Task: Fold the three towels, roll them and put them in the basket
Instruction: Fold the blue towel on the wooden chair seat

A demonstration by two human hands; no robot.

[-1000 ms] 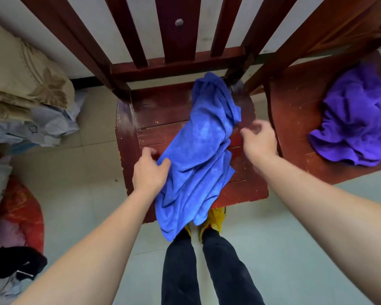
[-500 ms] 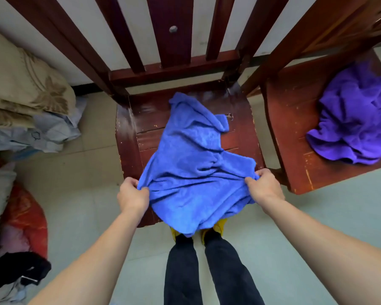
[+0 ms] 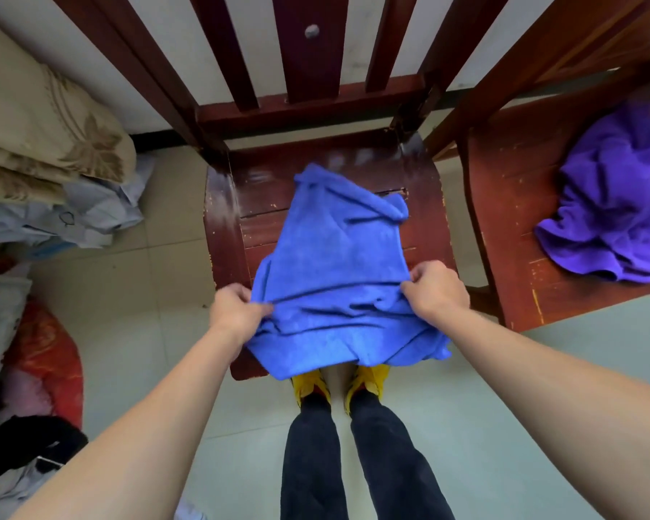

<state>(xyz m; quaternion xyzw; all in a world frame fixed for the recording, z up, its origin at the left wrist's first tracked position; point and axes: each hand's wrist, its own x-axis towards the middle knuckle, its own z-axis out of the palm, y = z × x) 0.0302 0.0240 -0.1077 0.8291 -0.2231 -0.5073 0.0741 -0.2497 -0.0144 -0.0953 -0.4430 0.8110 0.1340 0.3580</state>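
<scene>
A blue towel (image 3: pixel 338 257) lies on the seat of a dark red wooden chair (image 3: pixel 226 234), its near part hanging over the front edge. My left hand (image 3: pixel 237 313) pinches its left side and my right hand (image 3: pixel 436 294) pinches its right side, with a crease stretched between them. The towel's far end is bunched into a fold near the middle of the seat. A crumpled purple towel (image 3: pixel 616 204) sits on a second wooden chair (image 3: pixel 511 234) to the right. No basket and no third towel are in view.
Folded beige bedding (image 3: pixel 42 137) and pale cloth (image 3: pixel 91 215) are stacked on the floor at left, with a red bundle (image 3: pixel 49 362) and black items (image 3: pixel 23 444) nearer. The chair back's slats (image 3: pixel 308 50) rise behind the seat. My legs and yellow shoes (image 3: pixel 368 380) stand below it.
Both hands took the towel's sides and drew it toward me over the seat. They have since moved closer together, narrowing the towel, and its far end slid nearer.
</scene>
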